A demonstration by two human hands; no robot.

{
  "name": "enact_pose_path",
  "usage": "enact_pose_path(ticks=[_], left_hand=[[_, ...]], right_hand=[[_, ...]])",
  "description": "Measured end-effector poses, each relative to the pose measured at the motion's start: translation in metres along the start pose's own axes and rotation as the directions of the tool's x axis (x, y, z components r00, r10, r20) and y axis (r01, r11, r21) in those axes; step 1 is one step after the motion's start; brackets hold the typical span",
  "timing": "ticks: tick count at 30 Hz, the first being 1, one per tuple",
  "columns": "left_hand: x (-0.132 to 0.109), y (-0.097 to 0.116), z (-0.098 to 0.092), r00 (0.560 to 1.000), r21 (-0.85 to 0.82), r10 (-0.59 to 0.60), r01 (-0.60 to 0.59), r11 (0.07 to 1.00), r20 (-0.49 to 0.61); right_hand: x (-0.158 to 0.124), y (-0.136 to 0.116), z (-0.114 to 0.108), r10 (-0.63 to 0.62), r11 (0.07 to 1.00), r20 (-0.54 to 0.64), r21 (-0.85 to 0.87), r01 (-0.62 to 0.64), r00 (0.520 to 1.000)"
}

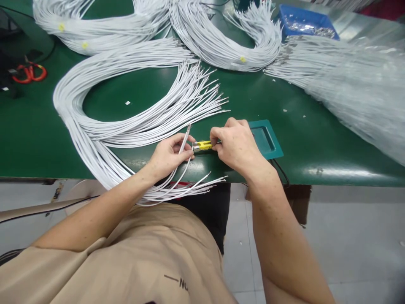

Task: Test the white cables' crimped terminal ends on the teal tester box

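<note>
My left hand point(172, 155) pinches the ends of a few white wires point(183, 145) close to the table's front edge. These wires belong to a long looped bundle of white wires point(68, 95) that bends round on the left, some of its ends hanging over the edge. In my right hand point(234, 141) is a small yellow tool point(204, 145) with a metal tip, which meets the wire at my left fingertips. What the tool is exactly I cannot make out. Just behind my right hand lies a shallow teal tray point(274, 143).
More looped white wire bundles point(218, 48) with yellow marks lie at the back. At the back right stands a blue bin point(308, 21) of small metal parts, beside wires in clear plastic point(354, 80). Red-handled scissors point(30, 72) rest at the left on the green table point(253, 95).
</note>
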State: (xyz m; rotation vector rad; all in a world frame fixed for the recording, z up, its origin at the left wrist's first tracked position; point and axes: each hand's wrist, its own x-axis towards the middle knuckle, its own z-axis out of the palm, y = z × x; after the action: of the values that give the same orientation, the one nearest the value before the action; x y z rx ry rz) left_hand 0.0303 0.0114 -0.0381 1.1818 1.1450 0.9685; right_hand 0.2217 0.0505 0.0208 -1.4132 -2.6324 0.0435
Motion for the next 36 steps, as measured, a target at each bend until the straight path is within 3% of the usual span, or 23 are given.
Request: enact_pose_path(ticks=[4, 10, 19, 26, 31, 36], left_hand=[[0.000, 0.001, 0.001, 1.000, 0.012, -0.018, 0.018, 1.000, -0.002], [-0.002, 0.010, -0.007, 0.993, -0.152, -0.114, 0.110, 0.982, -0.019], [-0.009, 0.014, -0.009, 0.982, -0.086, -0.187, 0.185, 0.979, -0.015], [-0.017, 0.021, -0.013, 0.993, -0.125, -0.120, 0.117, 0.985, -0.014], [-0.019, 0.024, -0.015, 0.997, -0.158, -0.083, 0.083, 0.984, 0.009], [-0.021, 0.024, -0.016, 0.998, -0.186, -0.065, 0.067, 0.980, 0.014]], right_hand=[[-0.004, -0.004, -0.005, 0.002, 0.998, 0.005, 0.064, -0.003, 1.000], [-0.019, -0.033, -0.007, 0.114, 0.963, -0.166, 0.263, -0.067, 0.979], [-0.024, -0.048, 0.002, 0.258, 0.931, -0.234, 0.319, -0.177, 0.937], [-0.018, -0.059, 0.010, 0.314, 0.849, -0.154, 0.487, -0.205, 0.937], [-0.018, -0.061, 0.013, 0.287, 0.779, -0.146, 0.611, -0.142, 0.947], [-0.021, -0.064, 0.015, 0.357, 0.647, -0.052, 0.734, -0.206, 0.933]])
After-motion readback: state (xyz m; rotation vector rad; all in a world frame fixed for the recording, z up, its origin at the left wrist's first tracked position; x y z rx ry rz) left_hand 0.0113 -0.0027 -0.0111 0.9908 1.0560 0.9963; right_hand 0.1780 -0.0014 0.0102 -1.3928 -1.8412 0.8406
